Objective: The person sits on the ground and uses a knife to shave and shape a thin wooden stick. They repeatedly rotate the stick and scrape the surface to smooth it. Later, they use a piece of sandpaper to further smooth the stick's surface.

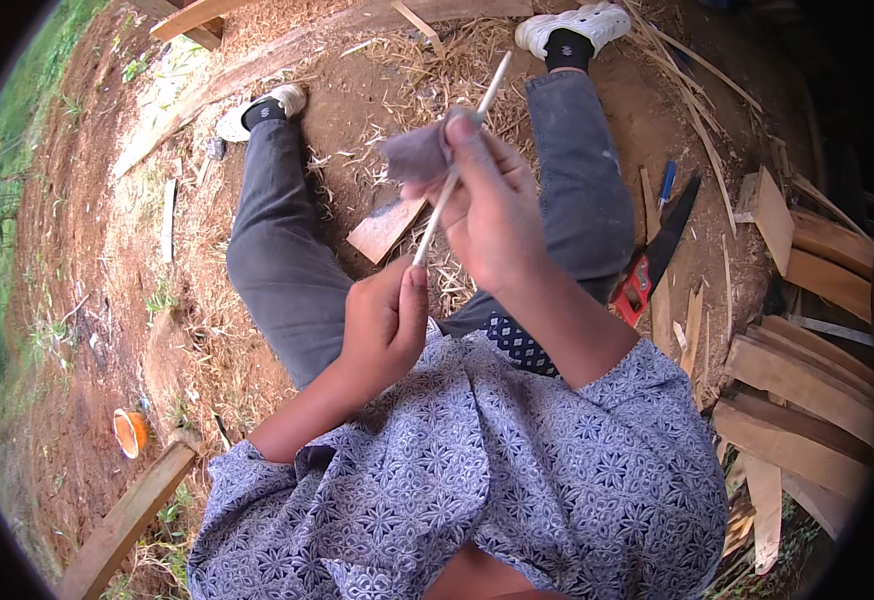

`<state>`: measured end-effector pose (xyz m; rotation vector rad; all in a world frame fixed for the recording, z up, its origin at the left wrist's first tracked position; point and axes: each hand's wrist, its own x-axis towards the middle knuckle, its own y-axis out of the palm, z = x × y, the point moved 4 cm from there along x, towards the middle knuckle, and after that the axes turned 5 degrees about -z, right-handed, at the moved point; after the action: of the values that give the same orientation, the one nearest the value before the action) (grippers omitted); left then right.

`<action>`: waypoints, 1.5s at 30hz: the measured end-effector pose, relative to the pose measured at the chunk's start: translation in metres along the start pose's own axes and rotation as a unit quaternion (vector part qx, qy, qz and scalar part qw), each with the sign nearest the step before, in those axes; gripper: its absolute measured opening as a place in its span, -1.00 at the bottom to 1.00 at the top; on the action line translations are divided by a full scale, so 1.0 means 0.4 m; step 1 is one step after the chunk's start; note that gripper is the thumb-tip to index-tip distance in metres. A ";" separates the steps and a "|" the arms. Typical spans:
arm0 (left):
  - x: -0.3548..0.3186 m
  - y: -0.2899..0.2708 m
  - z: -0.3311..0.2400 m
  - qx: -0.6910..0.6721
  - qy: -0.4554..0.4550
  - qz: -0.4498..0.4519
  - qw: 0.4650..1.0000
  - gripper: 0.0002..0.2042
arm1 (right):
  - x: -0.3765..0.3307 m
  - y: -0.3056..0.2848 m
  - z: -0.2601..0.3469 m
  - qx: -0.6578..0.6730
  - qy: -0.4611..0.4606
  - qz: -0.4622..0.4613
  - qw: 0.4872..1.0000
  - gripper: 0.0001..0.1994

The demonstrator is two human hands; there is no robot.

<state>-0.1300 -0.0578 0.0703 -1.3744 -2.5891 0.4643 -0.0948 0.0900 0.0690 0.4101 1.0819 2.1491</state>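
Observation:
A thin pale wooden stick [437, 217] slants up and to the right in front of my body. My left hand [385, 315] is closed around its lower end, the thumb lying along it. Higher up, my right hand [492, 200] pinches a folded grey-brown piece of sandpaper [416, 153] against the stick, thumb on top. The sandpaper's loose end sticks out to the left, and the stick's upper tip pokes out beyond the right thumb. My right fingers are partly hidden behind the sandpaper and the stick.
Between my outstretched legs a flat wood piece [385, 228] lies among shavings on the dirt. Right of my right leg are a red-handled saw [635, 290] and a blue pen [667, 182]. Cut boards [807, 385] pile at the right; an orange bowl-like object [131, 433] sits far left.

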 end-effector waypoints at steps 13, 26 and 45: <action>-0.005 -0.004 -0.014 0.003 0.010 -0.006 1.000 -0.67 | 0.067 -0.003 0.064 -0.063 -0.016 0.008 0.998 -0.80; -0.008 -0.003 -0.025 -0.014 0.001 0.015 1.000 -0.68 | 0.061 0.030 0.080 -0.042 -0.055 -0.008 0.998 -0.73; -0.053 -0.047 0.026 -0.031 -0.030 0.047 0.998 -0.63 | 0.089 -0.124 0.245 -0.021 -0.132 -0.163 0.977 -0.74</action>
<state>-0.1356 -0.0873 0.0670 -1.5311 -2.6145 0.4498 -0.0449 0.1924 0.0875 0.4498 0.8834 1.7683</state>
